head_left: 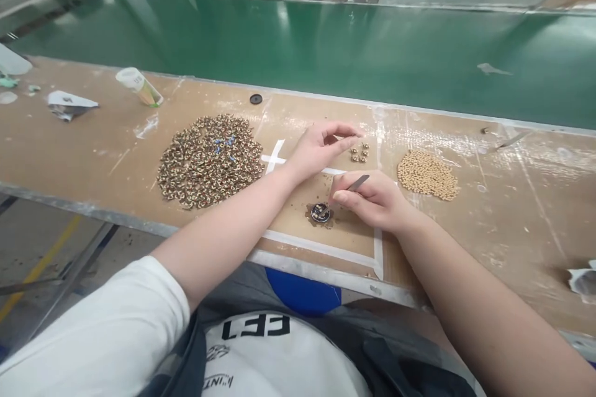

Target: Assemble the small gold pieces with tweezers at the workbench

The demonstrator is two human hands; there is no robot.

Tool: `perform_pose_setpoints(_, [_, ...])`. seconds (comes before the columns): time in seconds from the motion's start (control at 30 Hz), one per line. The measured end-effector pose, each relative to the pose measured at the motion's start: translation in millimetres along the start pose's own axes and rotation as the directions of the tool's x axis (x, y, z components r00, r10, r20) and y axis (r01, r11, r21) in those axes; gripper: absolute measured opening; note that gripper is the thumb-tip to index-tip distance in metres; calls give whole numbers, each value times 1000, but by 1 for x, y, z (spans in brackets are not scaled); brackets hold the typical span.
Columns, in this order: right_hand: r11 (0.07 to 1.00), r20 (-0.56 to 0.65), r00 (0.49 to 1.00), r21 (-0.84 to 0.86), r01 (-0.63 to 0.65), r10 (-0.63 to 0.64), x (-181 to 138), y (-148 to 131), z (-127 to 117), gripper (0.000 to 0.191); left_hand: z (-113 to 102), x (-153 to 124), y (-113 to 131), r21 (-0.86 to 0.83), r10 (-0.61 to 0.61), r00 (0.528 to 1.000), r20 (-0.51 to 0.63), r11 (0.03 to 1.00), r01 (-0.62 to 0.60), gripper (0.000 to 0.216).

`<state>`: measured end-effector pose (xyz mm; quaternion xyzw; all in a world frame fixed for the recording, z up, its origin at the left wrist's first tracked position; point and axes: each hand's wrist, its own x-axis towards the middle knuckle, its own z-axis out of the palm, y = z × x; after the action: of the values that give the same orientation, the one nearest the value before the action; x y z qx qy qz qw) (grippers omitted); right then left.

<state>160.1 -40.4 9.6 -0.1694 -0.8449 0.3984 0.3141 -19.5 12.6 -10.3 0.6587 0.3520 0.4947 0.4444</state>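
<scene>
Two piles lie around one small dish: curved pieces to its left, tan pieces to its right. One group of golden pieces, too small for exact counting, lies beyond it. The right hand, just right of the dish, grips one slanted metal tool. Beyond the dish, the left hand stretches, fingers bent; whether it holds something, one cannot tell.
</scene>
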Motion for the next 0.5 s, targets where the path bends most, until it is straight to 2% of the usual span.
perform_pose_setpoints(0.07, [1000,4,1000,12,-2,2,0,2,0,39,1,0,-9,-77,13,999,38,997,-10,17])
perform_pose_setpoints(0.17, [999,-2,1000,47,-8,8,0,3,1,39,2,2,-11,-95,-18,998,68,995,24,14])
perform_pose_setpoints(0.5, [999,56,998,40,-7,5,4,-1,-1,40,7,5,-11,-131,-140,990,7,981,140,10])
